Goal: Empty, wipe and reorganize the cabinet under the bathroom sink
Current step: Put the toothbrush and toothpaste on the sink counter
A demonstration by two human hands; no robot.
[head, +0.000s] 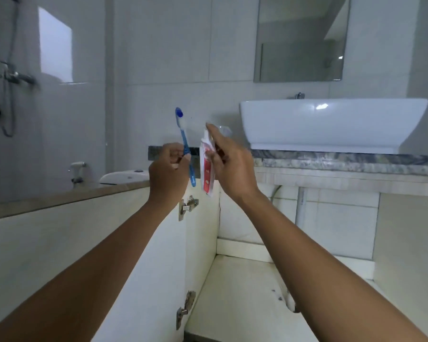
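A blue toothbrush (185,144) is held near upright, bristle head at top, by the left hand (169,169), fingers curled round the lower handle. Just beside it, to the right, a red and white toothpaste tube (206,169) hangs vertically, pinched near its top by the right hand (232,164), index finger stretched up along the tube. Both items are raised in the air in front of the counter edge, w/ the 2 hands close together but apart. Below and between the forearms sits the open cabinet (245,292) under the sink: white floor panel w/ dark specks and stains, back wall tiled. Its left door (139,255) stands swung open, w/ 2 metal hinges (188,204) on the inner edge, 1 high, 1 low. A white drain pipe (300,208) runs down the back of the cabinet. Above, a white vessel basin (331,124) rests on a grey speckled stone counter (344,160); a mirror (299,40) hangs on the wall over it. Far left: shower tap and hose (10,77), and a toilet tank lid (124,176) behind the door's top edge.
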